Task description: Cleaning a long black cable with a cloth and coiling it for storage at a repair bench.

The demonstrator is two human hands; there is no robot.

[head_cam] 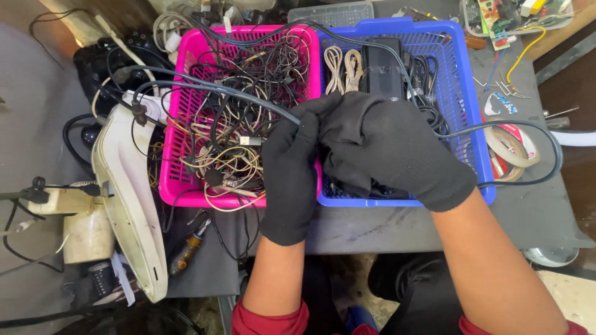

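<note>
Two knit-gloved hands — left hand (290,180), right hand (388,146) — round grey cable (236,94).

One head-worn camera looks steeply down from close above the workbench (397,226), facing its far edge; forearms enter from the bottom, baskets fill the frame's upper middle.

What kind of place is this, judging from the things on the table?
Most likely an electronics repair or salvage bench. A pink basket is full of tangled cables, a blue basket holds coiled cords and a black adapter, and bare circuit boards lie at the far right corner.
</note>
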